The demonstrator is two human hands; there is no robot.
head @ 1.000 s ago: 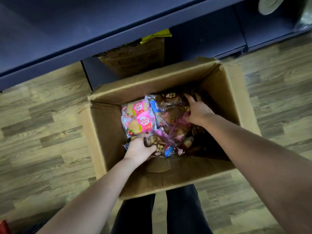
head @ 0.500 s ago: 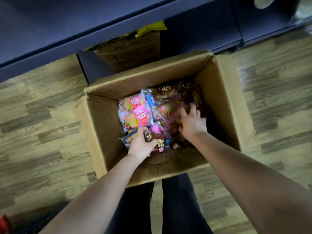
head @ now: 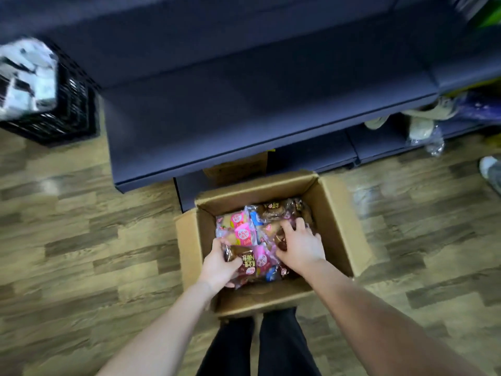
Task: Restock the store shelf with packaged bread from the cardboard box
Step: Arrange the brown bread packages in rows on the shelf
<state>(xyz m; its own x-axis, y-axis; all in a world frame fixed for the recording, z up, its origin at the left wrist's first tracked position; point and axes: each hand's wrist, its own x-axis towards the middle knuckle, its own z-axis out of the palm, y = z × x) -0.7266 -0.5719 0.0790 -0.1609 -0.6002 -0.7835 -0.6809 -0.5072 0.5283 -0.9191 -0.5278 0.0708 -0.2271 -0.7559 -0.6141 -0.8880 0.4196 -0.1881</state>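
Hands [head: 219, 263] [head: 301, 248] grip packets [head: 242, 232]; box [head: 340, 213] before shelf [head: 244, 118]; crate [head: 71, 115] left

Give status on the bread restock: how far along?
Early. Done: no bread shows on the shelf above. In hand: the left hand grips a brown packet inside the box; the right hand digs among the packets, grip unclear. Left: the box holds many packets to move.
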